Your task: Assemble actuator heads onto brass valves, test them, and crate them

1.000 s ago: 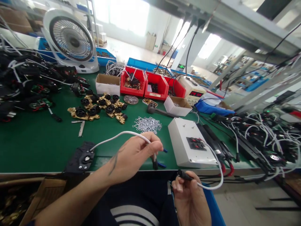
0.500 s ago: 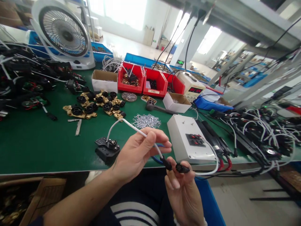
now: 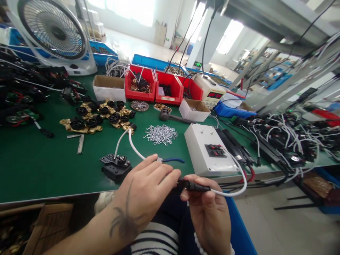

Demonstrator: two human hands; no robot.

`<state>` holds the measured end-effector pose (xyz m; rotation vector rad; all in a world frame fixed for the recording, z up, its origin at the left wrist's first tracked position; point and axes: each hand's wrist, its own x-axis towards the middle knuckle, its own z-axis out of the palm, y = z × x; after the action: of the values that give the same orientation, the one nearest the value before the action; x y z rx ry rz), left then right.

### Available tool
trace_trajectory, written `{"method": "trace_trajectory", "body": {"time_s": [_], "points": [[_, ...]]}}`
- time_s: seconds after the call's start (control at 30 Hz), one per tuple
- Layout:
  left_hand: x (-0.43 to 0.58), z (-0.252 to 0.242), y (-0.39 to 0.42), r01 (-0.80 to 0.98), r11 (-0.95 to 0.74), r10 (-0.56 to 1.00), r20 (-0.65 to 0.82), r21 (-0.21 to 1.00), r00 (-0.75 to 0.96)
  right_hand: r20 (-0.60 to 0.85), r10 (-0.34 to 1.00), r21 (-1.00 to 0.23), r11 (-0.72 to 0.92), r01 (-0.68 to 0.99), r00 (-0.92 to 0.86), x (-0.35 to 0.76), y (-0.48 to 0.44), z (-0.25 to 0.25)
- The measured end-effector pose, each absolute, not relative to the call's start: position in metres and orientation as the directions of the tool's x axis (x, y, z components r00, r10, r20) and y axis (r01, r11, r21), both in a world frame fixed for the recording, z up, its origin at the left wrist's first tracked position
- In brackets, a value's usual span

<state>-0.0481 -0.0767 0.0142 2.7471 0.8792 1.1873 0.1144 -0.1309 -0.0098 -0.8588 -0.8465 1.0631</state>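
My left hand (image 3: 145,187) pinches the black plug end of a white cable (image 3: 132,145) that loops back to a small black module (image 3: 116,166) on the green mat. My right hand (image 3: 205,209) grips the mating black connector (image 3: 195,186) of a second white cable (image 3: 237,184), which runs up to the white test box (image 3: 207,150). The two connector ends meet between my fingertips, just in front of the table edge.
Brass fittings with black caps (image 3: 98,118), a heap of metal clips (image 3: 160,134), red bins (image 3: 154,85), cardboard boxes (image 3: 108,88), a mallet (image 3: 172,117) and blue-handled pliers (image 3: 172,160) lie on the mat. A fan (image 3: 53,35) stands far left. Wired assemblies (image 3: 287,141) crowd the right.
My hands came together and the two black connector ends, apart before, now touch. The black module was dragged right and turned on the mat.
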Motion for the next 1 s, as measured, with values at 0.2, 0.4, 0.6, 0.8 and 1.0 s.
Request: {"method": "trace_trajectory", "body": {"time_s": [0.2, 0.4, 0.6, 0.8, 1.0], "points": [[-0.043, 0.002, -0.071, 0.450, -0.802, 0.584, 0.671, 0.392, 0.456, 0.177, 0.893, -0.935, 0.284, -0.212, 0.414, 0.132, -0.132, -0.001], [-0.048, 0.012, -0.074, 0.456, -0.803, 0.583, 0.670, 0.385, 0.460, 0.189, 0.897, -0.954, 0.264, -0.140, 0.400, 0.132, -0.131, 0.003], [-0.049, 0.013, -0.075, 0.468, -0.819, 0.547, 0.695, 0.331, 0.467, 0.198, 0.900, -0.958, 0.262, -0.118, 0.387, 0.133, -0.133, 0.004], [-0.051, 0.014, -0.075, 0.475, -0.838, 0.508, 0.700, 0.268, 0.502, 0.161, 0.928, -0.971, 0.210, -0.112, 0.336, 0.137, -0.133, 0.005], [-0.047, 0.015, -0.076, 0.477, -0.846, 0.484, 0.717, 0.237, 0.502, 0.136, 0.928, -0.955, 0.216, -0.205, 0.346, 0.130, -0.131, 0.001]]}}
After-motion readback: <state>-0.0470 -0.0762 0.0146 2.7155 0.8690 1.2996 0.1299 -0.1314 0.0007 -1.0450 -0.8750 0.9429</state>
